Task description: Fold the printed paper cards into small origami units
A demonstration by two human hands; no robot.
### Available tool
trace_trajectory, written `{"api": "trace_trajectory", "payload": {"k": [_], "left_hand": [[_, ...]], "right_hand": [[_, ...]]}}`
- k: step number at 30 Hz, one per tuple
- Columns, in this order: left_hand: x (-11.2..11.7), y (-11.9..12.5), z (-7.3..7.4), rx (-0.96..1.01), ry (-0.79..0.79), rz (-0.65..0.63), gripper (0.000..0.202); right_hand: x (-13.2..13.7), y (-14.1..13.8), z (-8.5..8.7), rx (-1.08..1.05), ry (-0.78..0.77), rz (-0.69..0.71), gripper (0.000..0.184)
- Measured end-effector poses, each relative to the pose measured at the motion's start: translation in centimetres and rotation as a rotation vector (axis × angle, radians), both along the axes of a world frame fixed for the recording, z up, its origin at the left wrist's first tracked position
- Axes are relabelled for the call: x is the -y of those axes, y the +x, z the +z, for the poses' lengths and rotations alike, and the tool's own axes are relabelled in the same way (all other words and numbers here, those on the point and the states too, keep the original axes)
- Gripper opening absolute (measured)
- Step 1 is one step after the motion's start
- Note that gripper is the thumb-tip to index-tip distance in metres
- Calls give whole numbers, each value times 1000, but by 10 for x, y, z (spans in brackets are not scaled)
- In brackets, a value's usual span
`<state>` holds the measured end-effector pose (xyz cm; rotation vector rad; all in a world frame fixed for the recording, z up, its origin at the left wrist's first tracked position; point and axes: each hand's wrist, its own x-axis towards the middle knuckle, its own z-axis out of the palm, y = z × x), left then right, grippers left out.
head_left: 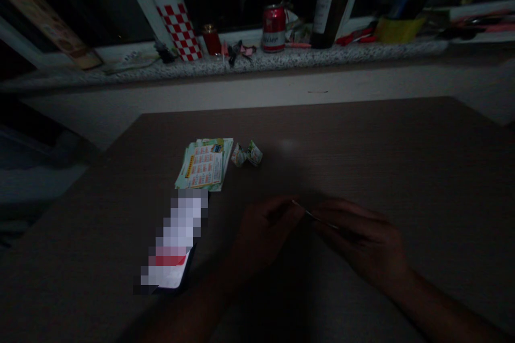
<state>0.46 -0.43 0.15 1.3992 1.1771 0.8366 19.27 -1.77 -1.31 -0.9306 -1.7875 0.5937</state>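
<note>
Holding a thin pale strip (314, 217) between both hands, the person works low over the near middle of the dark brown wood-grain bench (382, 150); the strip slants from upper left to lower right, close over the bench surface; whether it touches the bench, and whether it is paper or foil, cannot be told in this light.

Left hand (263, 233): fingers together, pinched on the upper-left end of the strip. Right hand (362, 241): fingers together, clamped on the lower-right end.

Adjacent items: a stack of small printed paper cards in green, white and orange (205, 165) lies left of centre, well apart from the hands; two small folded pieces of printed paper (247, 154) sit just beside the right edge of the stack; a black smartphone with a lit screen (173, 249) lies face up between the stack and the left forearm, near the left hand. Behind the bench, a speckled stone window sill (193, 67) carries a red drinks can (274, 28), a bottle with a red-and-white chequered label (179, 27) and a dark glass bottle (330, 10).

Hazards, by judgement: the strip is narrow and gripped only at its ends, so opposed pulling could tear it; a slack pinch could drop it onto the dark bench, where the poor lighting would make recovery difficult; a leftward sweep of the left forearm could push the smartphone toward the bench edge.
</note>
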Motion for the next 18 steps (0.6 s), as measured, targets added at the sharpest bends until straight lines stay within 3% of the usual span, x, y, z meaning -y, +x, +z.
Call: {"api": "trace_trajectory", "payload": {"k": [7,18], "left_hand": [[6,3,0,-68,247,-102,28],[6,3,1,-102,343,-186,34]], "right_hand": [[-1,-5,3,-28,-92,43,24],[-1,-7,0,-225,-313,27,14]]}}
